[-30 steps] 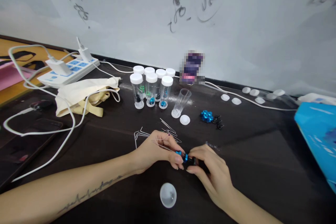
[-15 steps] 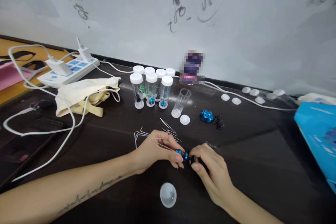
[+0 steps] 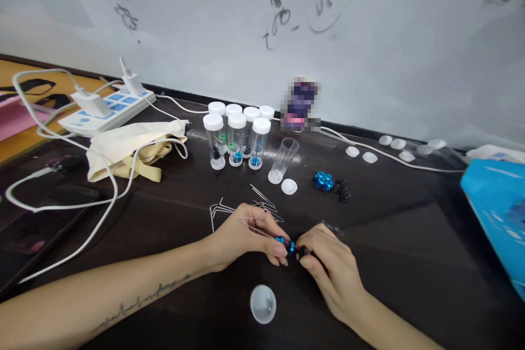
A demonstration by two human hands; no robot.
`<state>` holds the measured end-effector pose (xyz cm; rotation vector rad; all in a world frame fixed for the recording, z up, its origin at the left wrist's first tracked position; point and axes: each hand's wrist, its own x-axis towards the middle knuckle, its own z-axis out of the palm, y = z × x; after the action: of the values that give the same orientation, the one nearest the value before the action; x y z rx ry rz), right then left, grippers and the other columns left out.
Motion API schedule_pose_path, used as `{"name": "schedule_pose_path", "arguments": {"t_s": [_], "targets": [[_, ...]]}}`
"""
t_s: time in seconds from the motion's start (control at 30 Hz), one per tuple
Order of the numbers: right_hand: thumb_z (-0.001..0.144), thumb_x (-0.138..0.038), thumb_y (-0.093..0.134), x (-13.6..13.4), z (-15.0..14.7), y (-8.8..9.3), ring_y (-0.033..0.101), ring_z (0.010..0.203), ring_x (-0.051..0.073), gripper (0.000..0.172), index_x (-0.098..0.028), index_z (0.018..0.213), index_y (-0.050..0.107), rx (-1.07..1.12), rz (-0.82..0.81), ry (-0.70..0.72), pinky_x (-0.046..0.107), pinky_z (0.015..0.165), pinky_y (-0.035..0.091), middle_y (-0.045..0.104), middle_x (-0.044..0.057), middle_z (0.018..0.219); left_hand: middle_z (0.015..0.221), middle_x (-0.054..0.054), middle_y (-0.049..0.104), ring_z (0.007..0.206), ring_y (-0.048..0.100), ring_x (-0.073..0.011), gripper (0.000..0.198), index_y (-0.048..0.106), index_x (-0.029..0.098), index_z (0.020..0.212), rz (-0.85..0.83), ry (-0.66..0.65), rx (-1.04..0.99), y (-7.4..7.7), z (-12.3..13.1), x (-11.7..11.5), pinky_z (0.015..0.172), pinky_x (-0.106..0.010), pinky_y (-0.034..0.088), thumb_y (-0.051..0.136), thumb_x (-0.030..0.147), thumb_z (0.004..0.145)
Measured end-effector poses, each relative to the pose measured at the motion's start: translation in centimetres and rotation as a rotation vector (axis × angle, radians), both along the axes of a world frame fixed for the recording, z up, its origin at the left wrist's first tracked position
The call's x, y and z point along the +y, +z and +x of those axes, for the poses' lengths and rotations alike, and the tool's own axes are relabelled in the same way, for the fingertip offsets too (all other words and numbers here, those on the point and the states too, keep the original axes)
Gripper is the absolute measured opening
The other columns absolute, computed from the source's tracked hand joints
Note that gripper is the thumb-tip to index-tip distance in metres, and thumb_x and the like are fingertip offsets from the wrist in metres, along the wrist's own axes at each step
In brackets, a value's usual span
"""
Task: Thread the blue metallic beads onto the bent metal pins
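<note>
**Two hands meet over small beads on a thin wire**

The left hand (image 3: 241, 235) rests low on the dark bench (image 3: 410, 240), with its fingers closed around a thin metal wire (image 3: 254, 228). Small blue beads (image 3: 285, 243) sit on this wire, just at the fingertips. The right hand (image 3: 328, 265) comes from the other side and pinches a small black piece (image 3: 301, 250), which touches the blue beads. Both hands are very close to each other, almost fingertip to fingertip.

Just behind the left hand lie several bent wires (image 3: 246, 205) on the bench. In front of the hands, near the lower edge, lies a round clear lid (image 3: 263, 304). Farther back stands a group of capped vials (image 3: 238, 134) with white caps, some with blue or black pieces inside. Beside them to the right stands an open empty vial (image 3: 283, 161), and its white cap (image 3: 289, 186) lies near its foot. More to the right there is a little heap of blue beads and black pieces (image 3: 330, 183). On the left lie a cream cloth bag (image 3: 131, 147) and a white power strip (image 3: 109, 109) with cables.
</note>
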<state>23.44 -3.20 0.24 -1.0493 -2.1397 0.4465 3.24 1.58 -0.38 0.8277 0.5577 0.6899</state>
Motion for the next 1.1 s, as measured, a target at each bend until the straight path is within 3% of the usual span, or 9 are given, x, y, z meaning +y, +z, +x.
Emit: {"name": "schedule_pose_path", "arguments": {"t_s": [0.07,0.2,0.3,0.43,0.5,0.7,0.83,0.93,1.1], "targets": [[0.101,-0.037,0.038,0.0,-0.05,0.12,0.054,0.062,0.017,0.032,-0.018,0.082,0.057,-0.014,0.003,0.003,0.032,0.061,0.042,0.058,0.003,0.069,0.063,-0.005,0.072,0.059,0.071,-0.0176,0.017,0.069,0.009,0.07,-0.002,-0.001,0.008,0.02,0.02,0.02,0.053,-0.022,0.056,0.084,0.012,0.06],[0.097,-0.024,0.051,0.01,-0.05,0.03,0.059,0.074,0.019,0.009,-0.019,0.101,0.056,0.022,0.057,0.008,0.032,0.068,0.046,0.064,0.005,0.084,0.063,-0.004,0.073,0.059,0.071,-0.0155,0.014,0.07,0.01,0.072,0.012,0.022,-0.017,-0.1,0.03,0.14,0.054,-0.021,0.056,0.081,0.01,0.063],[0.097,-0.024,0.051,0.0,-0.05,-0.07,0.059,0.075,0.018,0.008,-0.019,0.102,0.055,0.04,0.051,0.027,0.032,0.067,0.046,0.063,0.004,0.083,0.063,-0.004,0.072,0.059,0.071,-0.0156,0.014,0.07,0.01,0.072,0.012,0.013,-0.025,-0.17,0.0,0.14,0.054,-0.021,0.057,0.081,0.01,0.064],[0.101,-0.04,0.037,-0.02,-0.07,-0.04,0.053,0.064,0.018,0.033,-0.019,0.082,0.054,-0.012,-0.022,0.022,0.032,0.061,0.041,0.058,0.003,0.07,0.064,-0.005,0.073,0.06,0.072,-0.0174,0.016,0.069,0.01,0.071,-0.004,-0.01,-0.009,-0.13,-0.02,0.03,0.054,-0.022,0.057,0.083,0.01,0.062],[0.102,-0.041,0.035,-0.06,-0.02,-0.05,0.052,0.064,0.018,0.036,-0.019,0.08,0.054,-0.021,-0.028,0.016,0.032,0.062,0.041,0.057,0.003,0.07,0.065,-0.005,0.073,0.06,0.072,-0.0176,0.016,0.069,0.01,0.07,-0.001,-0.013,-0.009,-0.1,-0.03,-0.01,0.054,-0.022,0.057,0.083,0.01,0.062],[0.095,-0.03,0.052,-0.23,0.13,-0.14,0.054,0.07,0.018,0.013,-0.018,0.101,0.053,0.038,-0.019,-0.028,0.032,0.066,0.045,0.059,0.006,0.087,0.063,-0.004,0.072,0.059,0.071,-0.0154,0.014,0.07,0.009,0.073,0.024,0.011,-0.013,-0.16,0.02,0.08,0.054,-0.02,0.057,0.081,0.01,0.064],[0.093,-0.02,0.054,-0.21,-0.01,-0.06,0.055,0.075,0.019,0.009,-0.018,0.101,0.053,0.037,0.027,-0.017,0.034,0.069,0.044,0.059,0.005,0.084,0.066,-0.005,0.073,0.06,0.071,-0.0153,0.014,0.07,0.009,0.072,0.015,0.032,-0.024,-0.2,0.1,0.19,0.054,-0.02,0.057,0.082,0.009,0.063],[0.095,-0.021,0.051,-0.11,-0.05,-0.05,0.055,0.073,0.019,0.005,-0.018,0.097,0.054,0.019,0.028,0.01,0.034,0.069,0.043,0.059,0.004,0.081,0.064,-0.005,0.072,0.06,0.071,-0.016,0.015,0.07,0.009,0.073,0.013,0.018,-0.019,-0.18,0.07,0.1,0.055,-0.021,0.057,0.082,0.01,0.063],[0.102,-0.034,0.036,-0.08,0.06,-0.18,0.05,0.065,0.018,0.031,-0.019,0.082,0.053,0.005,-0.019,0.025,0.033,0.064,0.038,0.055,0.003,0.071,0.065,-0.005,0.073,0.06,0.072,-0.0175,0.016,0.07,0.009,0.071,-0.001,-0.003,-0.006,-0.16,0.02,0.05,0.054,-0.021,0.058,0.083,0.01,0.061]]}}
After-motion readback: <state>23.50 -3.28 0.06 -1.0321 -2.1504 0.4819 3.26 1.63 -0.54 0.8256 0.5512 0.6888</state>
